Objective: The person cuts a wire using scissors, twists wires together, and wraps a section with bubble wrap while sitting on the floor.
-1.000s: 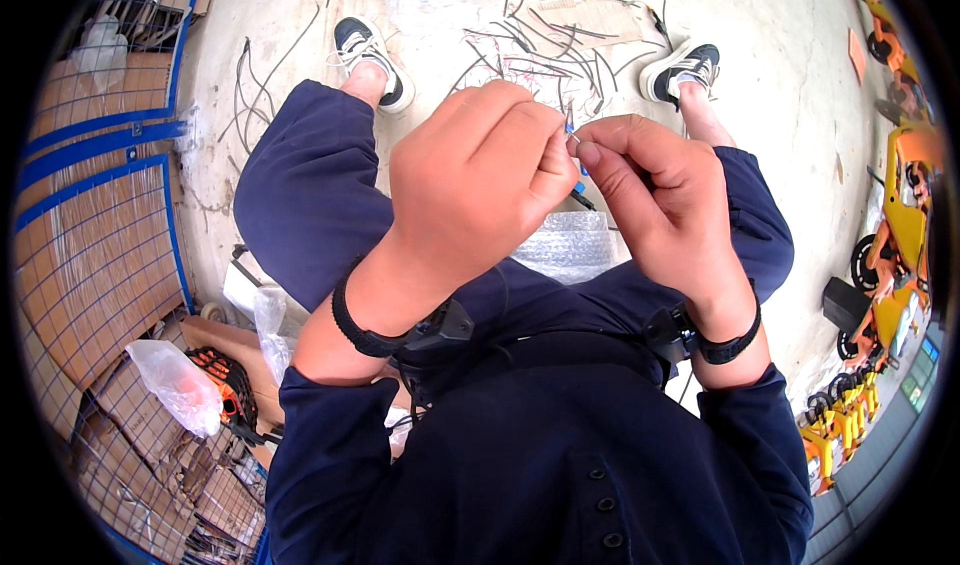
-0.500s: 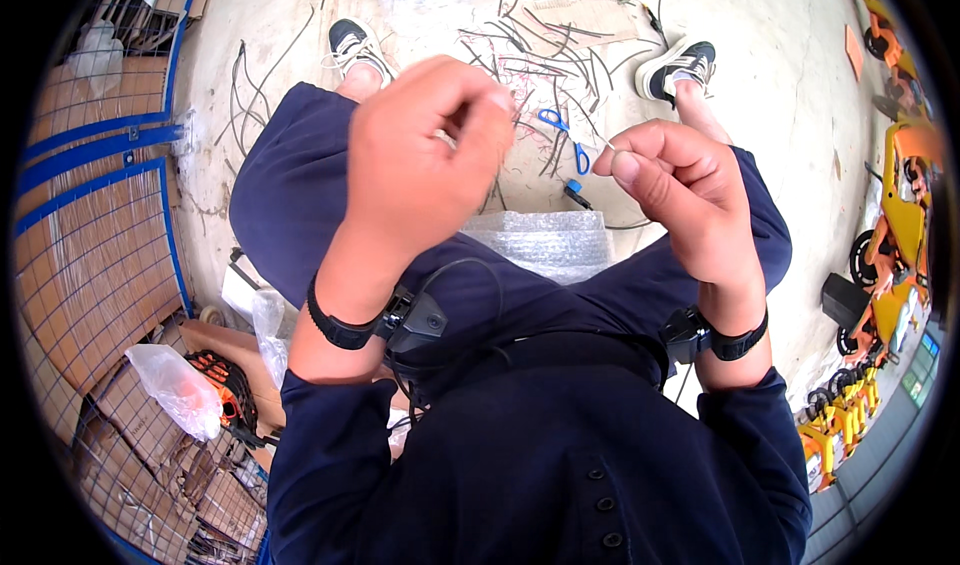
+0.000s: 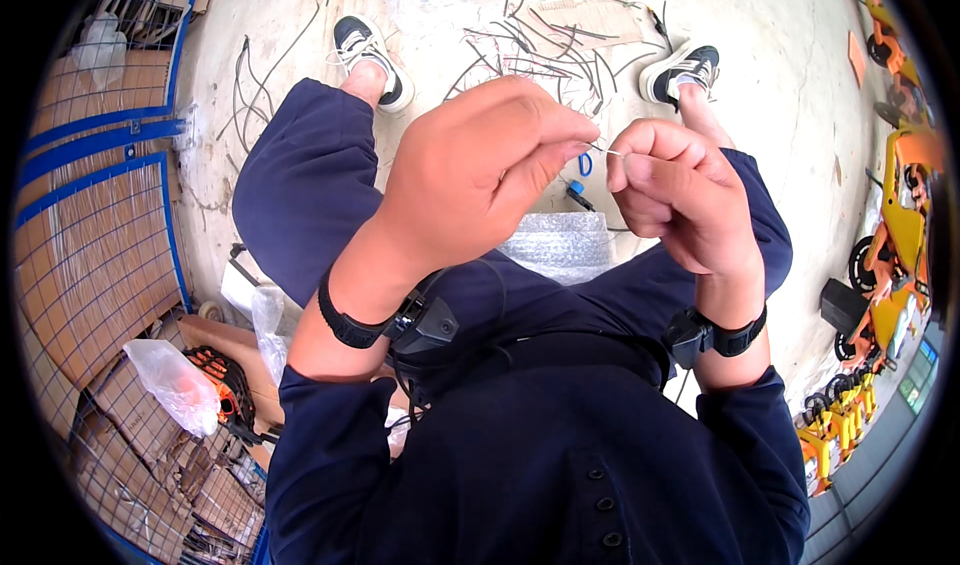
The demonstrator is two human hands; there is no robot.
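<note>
Wire (image 3: 613, 152): finish unclear
Trousers (image 3: 310, 165): matt cloth
Bubble wrap (image 3: 560, 245): glossy, bumpy plastic
Cage (image 3: 80, 155): painted metal
Floor (image 3: 250, 10): rough, matt, concrete-like

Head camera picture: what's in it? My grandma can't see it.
A person's left hand and right hand hold a thin strand between them. Dark wires lie scattered on pale floor near the person's shoes. A blue mesh cage is at left, yellow wheeled machines at right.

A workshop or storage area is suggested by the pale, stained floor (image 3: 285, 10), strewn at the far side with lengths of dark wire (image 3: 556, 62). On the left, cardboard (image 3: 100, 255) is kept behind blue-framed mesh (image 3: 105, 139); along the right, yellow-and-orange wheeled machines (image 3: 907, 190) are lined up.
</note>
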